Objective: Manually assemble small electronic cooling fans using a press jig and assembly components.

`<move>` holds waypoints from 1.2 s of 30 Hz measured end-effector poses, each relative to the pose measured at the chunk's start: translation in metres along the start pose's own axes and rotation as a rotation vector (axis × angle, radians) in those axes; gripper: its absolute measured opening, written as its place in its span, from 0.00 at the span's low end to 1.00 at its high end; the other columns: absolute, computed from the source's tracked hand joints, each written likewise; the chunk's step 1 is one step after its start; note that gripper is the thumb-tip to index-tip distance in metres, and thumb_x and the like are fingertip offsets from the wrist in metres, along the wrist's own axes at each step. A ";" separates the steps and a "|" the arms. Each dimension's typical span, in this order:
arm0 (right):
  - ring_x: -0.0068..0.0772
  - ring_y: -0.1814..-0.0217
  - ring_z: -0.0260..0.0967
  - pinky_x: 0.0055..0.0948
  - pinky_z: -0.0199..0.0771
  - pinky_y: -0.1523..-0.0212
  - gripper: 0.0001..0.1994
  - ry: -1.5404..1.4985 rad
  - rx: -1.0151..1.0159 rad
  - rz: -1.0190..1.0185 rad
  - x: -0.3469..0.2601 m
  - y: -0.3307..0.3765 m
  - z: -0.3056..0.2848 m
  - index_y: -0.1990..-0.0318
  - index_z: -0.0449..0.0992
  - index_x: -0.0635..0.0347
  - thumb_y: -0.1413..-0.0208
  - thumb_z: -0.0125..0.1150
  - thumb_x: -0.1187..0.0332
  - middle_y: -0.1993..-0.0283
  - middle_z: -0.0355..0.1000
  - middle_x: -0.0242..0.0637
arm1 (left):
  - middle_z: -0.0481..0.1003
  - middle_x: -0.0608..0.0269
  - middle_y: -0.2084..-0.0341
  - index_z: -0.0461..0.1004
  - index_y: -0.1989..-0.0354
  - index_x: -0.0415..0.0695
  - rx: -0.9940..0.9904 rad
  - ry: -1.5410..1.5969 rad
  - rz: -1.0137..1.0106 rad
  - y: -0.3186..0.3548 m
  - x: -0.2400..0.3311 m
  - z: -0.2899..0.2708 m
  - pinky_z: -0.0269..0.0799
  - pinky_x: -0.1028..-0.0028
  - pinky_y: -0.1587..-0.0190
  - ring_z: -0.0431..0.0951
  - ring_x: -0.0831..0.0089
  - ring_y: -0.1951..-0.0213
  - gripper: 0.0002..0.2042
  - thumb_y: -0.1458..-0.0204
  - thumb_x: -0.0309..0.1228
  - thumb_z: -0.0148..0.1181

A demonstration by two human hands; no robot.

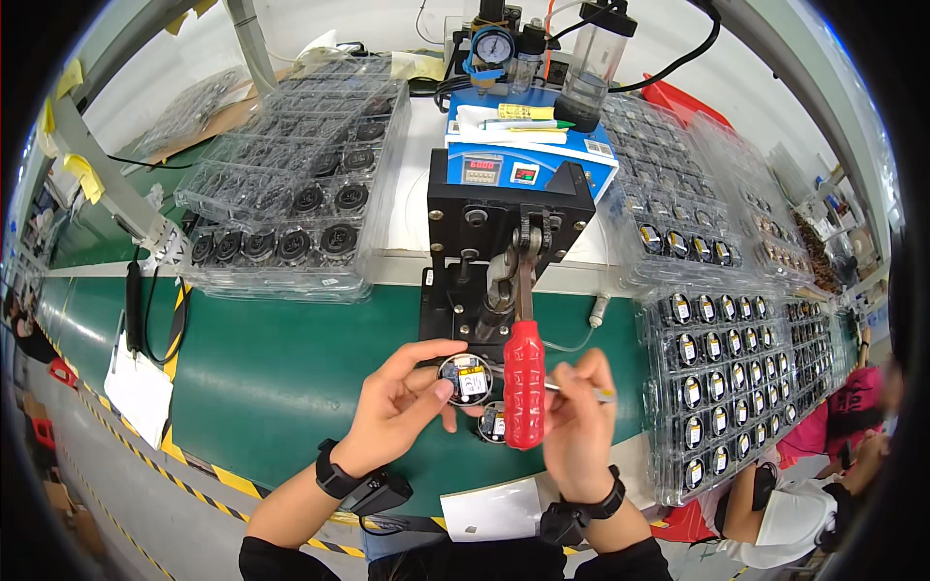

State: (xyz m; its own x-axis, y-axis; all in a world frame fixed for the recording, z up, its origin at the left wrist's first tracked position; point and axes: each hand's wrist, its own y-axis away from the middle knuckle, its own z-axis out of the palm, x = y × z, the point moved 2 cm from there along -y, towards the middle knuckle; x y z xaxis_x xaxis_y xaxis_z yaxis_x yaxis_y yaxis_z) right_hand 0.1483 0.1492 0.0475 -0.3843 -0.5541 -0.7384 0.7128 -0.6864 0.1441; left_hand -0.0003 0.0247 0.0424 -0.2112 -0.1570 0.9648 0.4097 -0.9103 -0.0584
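My left hand (pixel 402 407) pinched a small round fan unit (pixel 465 378) between thumb and fingertips, holding it up just in front of the base of the black press fixture (pixel 504 261) at the middle of the frame. My right hand (pixel 576 426) was curled around a thin metal tool (pixel 581 390), tweezers as far as I could tell, its tip reaching toward that unit from the right. The press's red handle (pixel 524 384) hung down between my two hands, and a second round unit (pixel 493 422) lay on the green surface (pixel 281 378) just below the one I held. I judged the work to be mid-run: clear trays of dark round units (pixel 291 184) were stacked at the upper left, and trays of units with light labels (pixel 717 387) filled the right side, though which stack was finished I could not tell. The piece in hand was not yet seated in the fixture. A white card (pixel 489 510) lay near the lower edge, between my wrists.
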 end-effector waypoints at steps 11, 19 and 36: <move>0.37 0.63 0.76 0.32 0.79 0.59 0.10 0.531 -0.234 -0.476 -0.021 0.001 0.012 0.57 0.69 0.67 0.45 0.59 0.78 0.62 0.74 0.46 | 0.75 0.55 0.53 0.69 0.48 0.38 -0.125 0.131 -0.173 -0.001 0.008 -0.008 0.70 0.86 0.78 0.77 0.81 0.75 0.15 0.44 0.18 0.47; 0.41 0.54 0.75 0.34 0.77 0.54 0.08 0.886 -0.290 -0.491 -0.001 0.006 0.010 0.63 0.72 0.68 0.49 0.63 0.78 0.61 0.76 0.47 | 0.74 0.58 0.52 0.68 0.45 0.39 -0.146 0.048 -0.195 -0.001 0.010 -0.007 0.71 0.88 0.77 0.76 0.85 0.72 0.19 0.47 0.19 0.53; 0.39 0.59 0.77 0.32 0.76 0.58 0.08 0.905 -0.245 -0.552 0.002 0.007 0.010 0.64 0.74 0.69 0.49 0.64 0.74 0.63 0.77 0.48 | 0.72 0.57 0.51 0.67 0.44 0.37 -0.167 0.035 -0.142 -0.001 0.008 -0.004 0.79 0.82 0.70 0.75 0.79 0.58 0.22 0.51 0.15 0.53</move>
State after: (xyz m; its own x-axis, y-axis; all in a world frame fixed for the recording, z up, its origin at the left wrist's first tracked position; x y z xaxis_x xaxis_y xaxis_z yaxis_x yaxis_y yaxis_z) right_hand 0.1466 0.1391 0.0539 -0.1842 0.4229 -0.8872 0.7110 -0.5660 -0.4174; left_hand -0.0060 0.0233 0.0488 -0.2885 -0.0330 0.9569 0.2212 -0.9747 0.0331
